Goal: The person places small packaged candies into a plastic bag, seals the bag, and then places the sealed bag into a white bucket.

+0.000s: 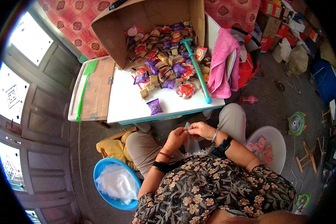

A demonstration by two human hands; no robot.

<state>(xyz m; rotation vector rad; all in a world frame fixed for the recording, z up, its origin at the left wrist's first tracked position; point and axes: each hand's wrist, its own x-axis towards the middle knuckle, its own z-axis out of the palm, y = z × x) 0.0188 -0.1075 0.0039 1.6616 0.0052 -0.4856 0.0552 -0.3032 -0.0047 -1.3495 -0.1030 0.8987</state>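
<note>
Between my left hand and my right hand is a clear plastic bag, pinched at its upper edge by the fingers of both. It hangs over my lap and looks flat. Beyond my hands, a purple snack packet lies alone near the front edge of the white table. Behind it, a heap of small wrapped snacks spills out of a cardboard box tipped on its side. At my left, a blue basin holds a pile of clear plastic bags.
A teal-handled tool lies across the heap. A pink towel hangs at the table's right. On cardboard at left rests a green fly swatter. A white tub with red-and-white packets and a green fan stand to my right.
</note>
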